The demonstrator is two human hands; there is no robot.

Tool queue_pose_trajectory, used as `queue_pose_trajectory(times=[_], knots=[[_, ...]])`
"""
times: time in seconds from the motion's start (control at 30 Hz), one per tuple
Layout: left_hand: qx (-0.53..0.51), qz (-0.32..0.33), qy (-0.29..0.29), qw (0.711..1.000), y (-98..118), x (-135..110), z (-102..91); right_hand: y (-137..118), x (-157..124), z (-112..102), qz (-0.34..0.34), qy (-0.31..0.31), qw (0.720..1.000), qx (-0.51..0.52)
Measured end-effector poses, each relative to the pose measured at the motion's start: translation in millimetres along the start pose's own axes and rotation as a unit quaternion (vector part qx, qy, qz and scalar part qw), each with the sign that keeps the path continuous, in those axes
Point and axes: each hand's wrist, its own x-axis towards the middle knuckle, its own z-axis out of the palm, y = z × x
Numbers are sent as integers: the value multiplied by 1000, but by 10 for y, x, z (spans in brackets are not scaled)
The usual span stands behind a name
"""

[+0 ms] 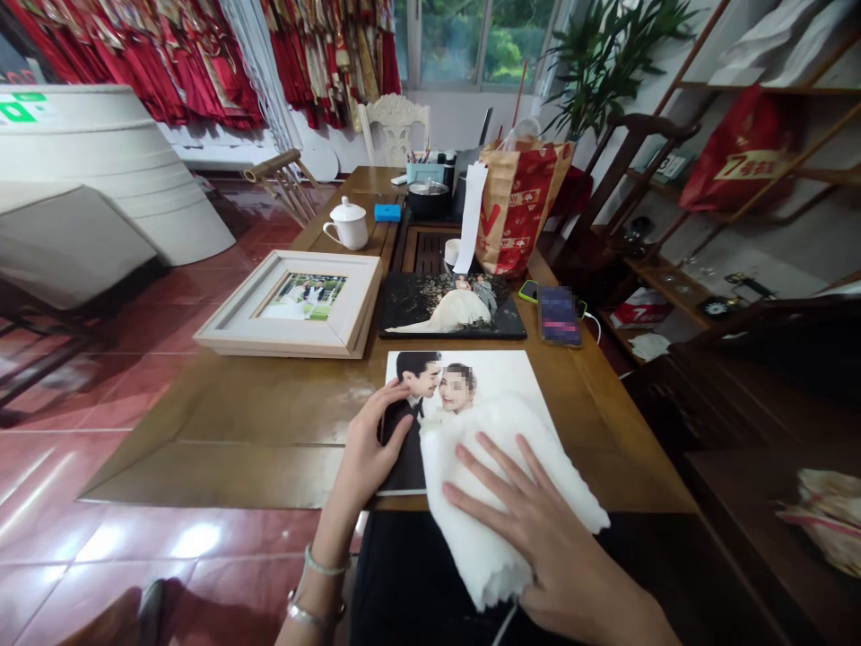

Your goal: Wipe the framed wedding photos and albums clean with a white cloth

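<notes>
Pressing white cloth (467, 547) over a couple's portrait (515, 372)
Right hand (515, 502) splayed flat, left hand (373, 435) half-open at portrait's edge; press lightly, evenly.

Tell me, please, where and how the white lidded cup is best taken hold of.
Probably by the handle of the white cup, coming from the person's left: the handle sticks out to that side, and the cup stands upright. The left hand seems the better choice. Keeping the cup level looks wise, since the lid appears merely set on top.
</notes>
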Motion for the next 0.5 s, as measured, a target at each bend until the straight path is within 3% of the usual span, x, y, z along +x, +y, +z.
queue_pose_trajectory(times=[0.17,0.37,0.5], knots=[[-7,5,-4,1000,-4,1,-9,240,113,-86,33,35,999,15],[-13,7,-6,1000,-5,4,-15,782,640,-241,200,141,969,-44],[-10,13,-8,1000,-13,5,-10,735,963,-261,230,136,961,-71]])
